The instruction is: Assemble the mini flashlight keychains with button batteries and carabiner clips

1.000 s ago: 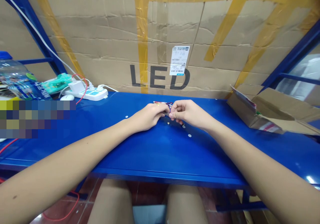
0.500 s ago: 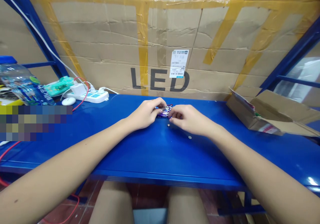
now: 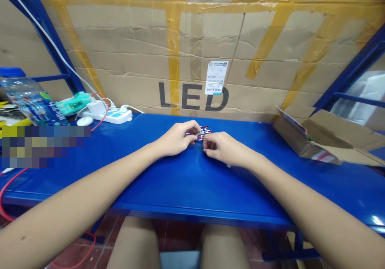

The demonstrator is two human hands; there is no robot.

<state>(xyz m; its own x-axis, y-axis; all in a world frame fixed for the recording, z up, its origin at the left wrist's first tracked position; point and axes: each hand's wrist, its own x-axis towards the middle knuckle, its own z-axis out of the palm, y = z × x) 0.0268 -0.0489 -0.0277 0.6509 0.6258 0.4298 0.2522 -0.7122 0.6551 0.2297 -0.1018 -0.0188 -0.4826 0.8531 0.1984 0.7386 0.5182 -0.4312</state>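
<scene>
Near the back middle of the blue table [image 3: 168, 181], several small slim items with purple, red and silver parts [image 3: 205, 130] lie in a bunch. My left hand [image 3: 182, 137] is at their left side, thumb and fingers pinched on a small silvery piece [image 3: 201, 133]. Just right of and in front of the bunch is my right hand [image 3: 218, 145], its thumb and index finger closed on a tiny shiny object [image 3: 205, 150]. A small pale disc [image 3: 229, 165] shows partly beneath the right hand's edge.
At the left stand a water bottle [image 3: 33, 96], a white power strip [image 3: 116, 116], a round white item [image 3: 84, 121] and cables. An open cardboard box [image 3: 319, 140] sits at the right. A large taped carton [image 3: 126, 60] marked LED rises behind the table.
My right hand has moved slightly toward me and closed on the tiny object that lay on the table. The slim items have spread a little; the left hand still pinches among them.
</scene>
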